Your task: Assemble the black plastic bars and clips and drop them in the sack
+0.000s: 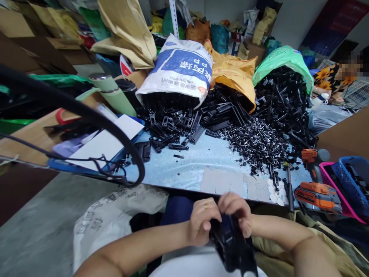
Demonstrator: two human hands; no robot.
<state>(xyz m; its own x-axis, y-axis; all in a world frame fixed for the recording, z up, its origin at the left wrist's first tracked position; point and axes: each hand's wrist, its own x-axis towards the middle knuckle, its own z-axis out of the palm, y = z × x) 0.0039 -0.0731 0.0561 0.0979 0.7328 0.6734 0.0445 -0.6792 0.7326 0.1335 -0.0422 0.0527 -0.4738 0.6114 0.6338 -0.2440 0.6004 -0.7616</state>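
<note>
My left hand and my right hand are both closed around a black plastic part held over my lap, just below the table's front edge. A ring shows on the left hand. The part is long and dark; its details are blurred. On the pale blue table ahead lie heaps of black plastic pieces and a spread of small black screws or rivets.
A white and blue sack, a yellow sack and a green bag spill black parts. An orange cordless drill lies at the right beside pink and blue baskets. A green flask and papers sit left. Another person sits at far right.
</note>
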